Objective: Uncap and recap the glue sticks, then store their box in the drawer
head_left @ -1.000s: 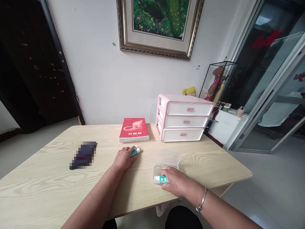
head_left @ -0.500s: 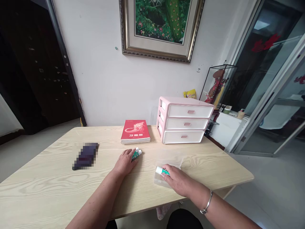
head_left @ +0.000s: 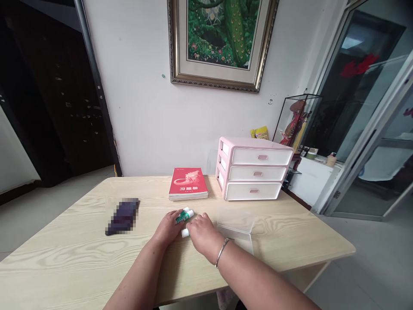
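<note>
My left hand point(head_left: 169, 228) rests on the table with its fingers closed around two green-and-white glue sticks point(head_left: 185, 216), which lie side by side. Close beside it, my right hand point(head_left: 204, 234) grips another glue stick, of which only the white end point(head_left: 185, 233) shows. That end is just below the pair in my left hand. Behind my right wrist stands a clear plastic box point(head_left: 247, 241) with its lid open, partly hidden by my forearm.
A red book point(head_left: 189, 183) lies near the wall. To its right stands a pink-and-white drawer unit point(head_left: 254, 170). A dark, pixelated object point(head_left: 122, 216) is at the left of the wooden table point(head_left: 80, 254). The table's front edge runs below my forearms.
My right hand has moved left from above the clear box, carrying its glue stick to beside my left hand. The left hand keeps its hold. The view has shifted slightly.
</note>
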Demonstrator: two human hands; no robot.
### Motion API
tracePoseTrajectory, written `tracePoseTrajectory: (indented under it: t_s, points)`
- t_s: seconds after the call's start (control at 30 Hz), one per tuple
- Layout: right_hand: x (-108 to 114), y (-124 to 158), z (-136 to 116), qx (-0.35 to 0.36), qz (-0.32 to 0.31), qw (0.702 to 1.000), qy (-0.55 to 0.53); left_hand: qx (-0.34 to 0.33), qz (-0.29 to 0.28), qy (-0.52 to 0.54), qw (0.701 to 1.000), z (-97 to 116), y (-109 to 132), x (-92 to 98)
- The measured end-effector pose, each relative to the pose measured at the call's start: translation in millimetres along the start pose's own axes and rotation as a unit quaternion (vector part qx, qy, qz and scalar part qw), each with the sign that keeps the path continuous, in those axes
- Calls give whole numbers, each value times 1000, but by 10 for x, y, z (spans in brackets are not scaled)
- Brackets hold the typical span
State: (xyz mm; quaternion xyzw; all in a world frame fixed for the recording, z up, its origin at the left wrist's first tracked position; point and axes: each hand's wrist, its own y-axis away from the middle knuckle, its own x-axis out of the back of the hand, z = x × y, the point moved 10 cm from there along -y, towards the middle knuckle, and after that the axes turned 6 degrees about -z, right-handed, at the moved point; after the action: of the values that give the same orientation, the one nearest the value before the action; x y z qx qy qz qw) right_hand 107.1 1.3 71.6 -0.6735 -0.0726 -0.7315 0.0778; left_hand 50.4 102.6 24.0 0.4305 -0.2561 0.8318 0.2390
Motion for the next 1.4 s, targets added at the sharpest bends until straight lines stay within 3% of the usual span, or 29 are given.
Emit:
tracePoseTrajectory:
  t_s: [0.13,0.3,0.43,0.53,0.8,0.93,1.03,1.17,1.3,1.4]
  points:
    - [-66,-42,12,-35,-1,999,-13,-15,1,5,1000,-1,-32,-23]
    - [39,523,-26,-40,143,989,-14,-45,2,4,999,90,1,-36]
    - [-84,1172,334,-137,251,958,-11,-46,6,-24,999,126,45,-37]
    - [-259,1412,663,-157,247,956,-11,-41,-11,-53,998,129,56,-81]
    - [-310,1510,1547,-193,214,957,19,-38,-34,-61,997,163,60,-104]
    - [-155,1487,1557,-184,264,947,23,-38,-32,-40,998,181,61,-59]
    - [0,1338,1314,-160,312,935,-48,-45,-39,-11,998,204,50,-47]
    - [52,673,987,-126,281,918,-251,-50,-38,37,997,219,31,-31]
    - [-41,-106,872,-147,233,896,-347,-56,-30,102,993,201,39,13]
    - [-216,-425,888,-168,215,886,-374,-24,-19,125,992,81,37,71]
